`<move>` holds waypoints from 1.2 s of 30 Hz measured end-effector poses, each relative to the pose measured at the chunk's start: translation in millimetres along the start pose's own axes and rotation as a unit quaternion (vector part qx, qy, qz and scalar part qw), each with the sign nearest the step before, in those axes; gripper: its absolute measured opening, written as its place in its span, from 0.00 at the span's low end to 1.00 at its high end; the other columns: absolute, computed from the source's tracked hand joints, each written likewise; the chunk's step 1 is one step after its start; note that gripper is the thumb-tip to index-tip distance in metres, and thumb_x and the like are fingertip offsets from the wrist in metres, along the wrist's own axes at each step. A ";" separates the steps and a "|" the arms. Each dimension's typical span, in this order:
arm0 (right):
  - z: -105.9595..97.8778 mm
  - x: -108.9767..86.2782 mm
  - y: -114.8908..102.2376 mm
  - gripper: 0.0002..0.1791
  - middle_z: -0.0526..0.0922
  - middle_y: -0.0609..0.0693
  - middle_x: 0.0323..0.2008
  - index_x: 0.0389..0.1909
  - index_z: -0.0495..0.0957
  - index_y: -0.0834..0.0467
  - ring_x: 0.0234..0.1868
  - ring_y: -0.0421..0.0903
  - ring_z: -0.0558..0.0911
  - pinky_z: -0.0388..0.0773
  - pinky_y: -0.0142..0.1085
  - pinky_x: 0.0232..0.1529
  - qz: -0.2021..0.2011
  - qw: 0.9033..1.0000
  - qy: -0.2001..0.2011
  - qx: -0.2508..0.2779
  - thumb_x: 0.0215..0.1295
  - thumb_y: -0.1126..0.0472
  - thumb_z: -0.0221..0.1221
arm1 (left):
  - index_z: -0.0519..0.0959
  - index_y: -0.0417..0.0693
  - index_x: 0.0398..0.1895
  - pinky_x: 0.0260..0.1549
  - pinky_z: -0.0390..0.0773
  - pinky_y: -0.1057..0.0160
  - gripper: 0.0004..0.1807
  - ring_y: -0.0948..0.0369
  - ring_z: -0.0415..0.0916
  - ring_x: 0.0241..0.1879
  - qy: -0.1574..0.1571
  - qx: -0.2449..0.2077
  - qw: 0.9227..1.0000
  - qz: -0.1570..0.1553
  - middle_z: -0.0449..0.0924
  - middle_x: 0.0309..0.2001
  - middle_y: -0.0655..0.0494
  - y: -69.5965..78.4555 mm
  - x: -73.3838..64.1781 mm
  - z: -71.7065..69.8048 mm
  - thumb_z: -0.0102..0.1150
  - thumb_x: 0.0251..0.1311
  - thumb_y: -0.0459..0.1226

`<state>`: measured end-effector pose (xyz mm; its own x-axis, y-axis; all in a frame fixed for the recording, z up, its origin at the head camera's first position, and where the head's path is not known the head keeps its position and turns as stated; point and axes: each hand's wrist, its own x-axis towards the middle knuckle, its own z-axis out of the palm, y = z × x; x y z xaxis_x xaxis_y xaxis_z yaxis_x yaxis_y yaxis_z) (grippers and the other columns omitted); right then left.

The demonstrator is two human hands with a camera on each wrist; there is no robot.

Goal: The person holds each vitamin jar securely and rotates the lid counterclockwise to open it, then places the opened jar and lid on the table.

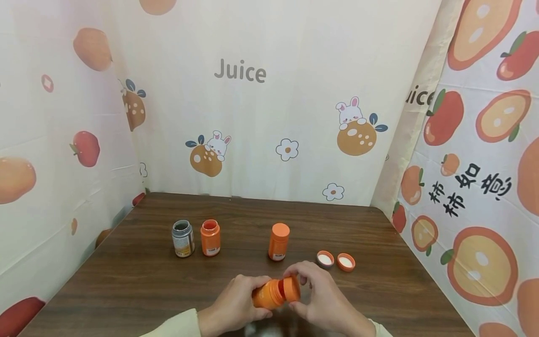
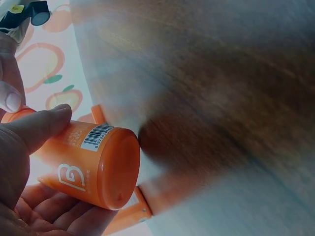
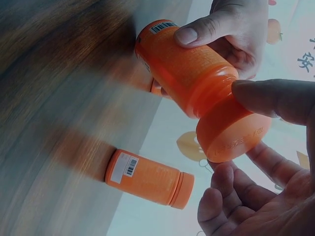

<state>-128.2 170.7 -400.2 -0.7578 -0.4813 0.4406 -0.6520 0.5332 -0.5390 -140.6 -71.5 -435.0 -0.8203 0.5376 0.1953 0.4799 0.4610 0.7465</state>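
Observation:
An orange plastic bottle [image 1: 265, 296] lies tilted in my left hand [image 1: 236, 299], gripped between thumb and fingers above the near part of the table. My right hand [image 1: 322, 297] pinches its orange screw cap [image 1: 292, 288] between thumb and fingers. The cap sits askew at the bottle's mouth, and the threaded neck [image 3: 214, 91] shows beside it in the right wrist view. In the left wrist view the base of the held bottle [image 2: 120, 169] faces outward, with a barcode label on its side. A second orange bottle [image 1: 279, 243], capped and upright, stands just beyond the hands.
Toward the back left stand a grey bottle [image 1: 183, 243] and an orange bottle [image 1: 211, 242], both uncapped. Two caps, one grey-edged [image 1: 325, 259] and one orange [image 1: 345, 262], lie with white insides up to the right. Fruit-printed curtains [image 1: 261, 117] border the brown table [image 1: 139, 262].

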 end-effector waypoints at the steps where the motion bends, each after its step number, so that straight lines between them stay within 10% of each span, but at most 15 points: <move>1: -0.4 0.1 0.3 0.35 0.77 0.34 0.37 0.48 0.79 0.41 0.36 0.38 0.72 0.73 0.33 0.35 0.004 1.000 0.000 -0.001 0.38 0.69 0.80 | 0.84 0.62 0.49 0.38 0.78 0.67 0.24 0.72 0.76 0.34 0.000 -0.001 1.000 -0.001 0.81 0.37 0.74 -0.1 -0.1 -0.3 0.82 0.47 0.38; 36: -12.4 -6.8 13.2 0.30 0.79 0.33 0.36 0.43 0.77 0.38 0.35 0.39 0.76 0.72 0.33 0.34 0.117 0.993 0.020 -0.009 0.42 0.62 0.82 | 0.83 0.53 0.54 0.39 0.80 0.66 0.27 0.72 0.76 0.35 0.053 0.028 0.998 0.005 0.84 0.41 0.68 1.4 -0.4 -10.6 0.81 0.50 0.43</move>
<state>-131.9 189.6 -401.4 -0.8887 -0.3150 0.3331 -0.4581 0.6390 -0.6179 -142.9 -78.5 -427.3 -0.8419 0.4662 0.2719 0.5031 0.4957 0.7079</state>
